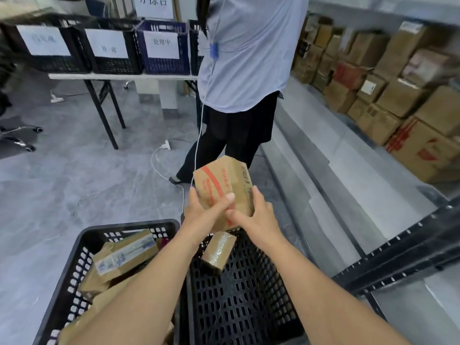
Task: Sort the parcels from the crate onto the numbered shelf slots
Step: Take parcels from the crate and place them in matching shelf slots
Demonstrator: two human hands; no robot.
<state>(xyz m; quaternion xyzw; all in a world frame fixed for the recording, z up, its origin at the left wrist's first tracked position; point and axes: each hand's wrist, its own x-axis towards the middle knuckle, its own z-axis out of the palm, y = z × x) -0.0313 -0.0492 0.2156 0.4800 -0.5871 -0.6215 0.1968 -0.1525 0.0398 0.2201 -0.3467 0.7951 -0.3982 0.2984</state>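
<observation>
A brown cardboard parcel (224, 180) with red print and a barcode is held up above the far rim of the black plastic crate (82, 257). My left hand (201, 215) grips its left side, thumb across the front. My right hand (256, 217) grips its lower right corner. Inside the crate lie more parcels: a taped box with a blue-and-white label (127, 252) at left and a small shiny taped box (219, 250) leaning near the middle. A grey metal shelf (348, 150) runs along the right.
A person in a light shirt and dark trousers (244, 70) stands just beyond the parcel. Stacked cardboard boxes (388, 95) fill the back of the shelf. A folding table (119, 76) at the back left carries labelled crates (164, 46). A white cable (159, 168) lies on the floor.
</observation>
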